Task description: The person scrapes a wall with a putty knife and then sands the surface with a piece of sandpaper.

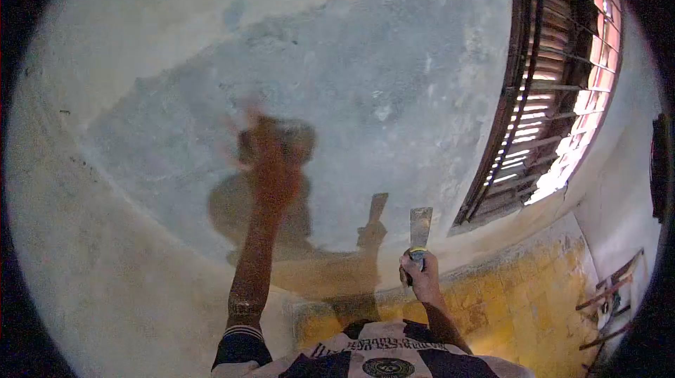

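My left hand (266, 156) is raised in front of the wall, blurred by motion. Its fingers look spread, and nothing shows in them. Behind it, a large grey patch (351, 75) of bare or fresh plaster covers much of the pale wall (119, 19). Lower and to the right, my right hand (422, 272) is closed around the handle of a putty knife (421, 227). The broad metal blade points upward, a little apart from the patch. Shadows of both hands and the knife fall on the wall.
A barred window with wooden slats (541, 90) opens at the upper right, bright light coming through. Yellow tiles or paint (520, 293) lie below the wall at lower right. Beyond them stands a wooden frame-like object (612, 297) by the side wall.
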A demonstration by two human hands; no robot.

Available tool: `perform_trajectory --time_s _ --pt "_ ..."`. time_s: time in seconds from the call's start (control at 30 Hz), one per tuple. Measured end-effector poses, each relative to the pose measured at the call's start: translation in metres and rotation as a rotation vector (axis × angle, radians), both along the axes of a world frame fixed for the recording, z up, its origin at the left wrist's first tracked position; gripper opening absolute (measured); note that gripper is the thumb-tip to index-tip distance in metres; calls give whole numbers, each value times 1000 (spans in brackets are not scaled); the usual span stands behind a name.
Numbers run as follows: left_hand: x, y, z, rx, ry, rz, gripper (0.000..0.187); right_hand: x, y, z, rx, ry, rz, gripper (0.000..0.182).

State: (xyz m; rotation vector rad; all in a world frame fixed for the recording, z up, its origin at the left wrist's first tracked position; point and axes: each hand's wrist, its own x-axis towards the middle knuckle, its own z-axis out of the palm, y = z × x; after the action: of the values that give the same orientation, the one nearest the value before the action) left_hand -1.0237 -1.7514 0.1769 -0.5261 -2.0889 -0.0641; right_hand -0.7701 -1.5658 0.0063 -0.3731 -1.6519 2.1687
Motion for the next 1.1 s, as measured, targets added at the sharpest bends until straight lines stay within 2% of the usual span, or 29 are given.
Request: perform_trajectory --time_s 0.1,0.17,0.23,0.27,0.33,0.4,0.43,0.47,0.53,0.6,0.63,0.67,0.7,0.73,0.8,0.83,0.93,1.03,1.1 --pt "15 -1 9 9 -25 -71 63 -8 -16 -2 8 31 1 23" --pt "-56 -54 -13 98 -39 -12 62 -8 -22 -2 35 38 0 22" --pt "-136 -119 -27 210 -164 34 60 -6 -32 1 64 9 18 22" --pt "-145 -130 -20 345 -91 63 59 -4 -37 2 14 3 13 21" --pt "-77 -86 40 209 -558 153 64 -6 -49 2 -90 5 2 20" --pt "-31 -23 29 192 -464 87 67 -10 -58 -5 -102 16 10 19" --pt "-19 -1 0 248 -140 -24 67 -12 -60 -8 -105 17 13 19" --pt "27 5 24 201 -290 -167 66 -13 -64 -9 -78 21 26 18" --pt "53 1 43 140 -254 -236 64 -14 -71 -11 -21 29 48 17" --pt "3 -14 17 110 130 -87 64 -12 -80 -11 -21 -34 -17 17" --pt "-1 -25 43 220 -265 3 66 -10 -84 -12 -23 -64 -50 17" --pt "-18 -40 54 370 -390 -16 67 -8 -85 -14 -70 -65 -68 16" --pt "-35 -55 66 528 -499 -25 68 -5 -87 -16 -117 -67 -85 15" --pt "-72 -74 52 725 -330 -141 69 -2 -88 -19 -167 -71 -100 15" --pt "-75 -77 46 720 -153 -201 72 3 -92 -30 -242 -51 -104 15" --pt "-42 -58 49 526 -150 -147 74 2 -93 -35 -281 -42 -102 15" --pt "47 -2 54 -47 -146 7 84 -13 -92 -41 -158 -1 -109 18" --pt "10 3 24 -1 -94 -285 91 -9 -76 5 -30 -42 0 19" --pt "-20 -1 43 222 2 -109 89 -10 -55 -4 -52 21 -15 17"
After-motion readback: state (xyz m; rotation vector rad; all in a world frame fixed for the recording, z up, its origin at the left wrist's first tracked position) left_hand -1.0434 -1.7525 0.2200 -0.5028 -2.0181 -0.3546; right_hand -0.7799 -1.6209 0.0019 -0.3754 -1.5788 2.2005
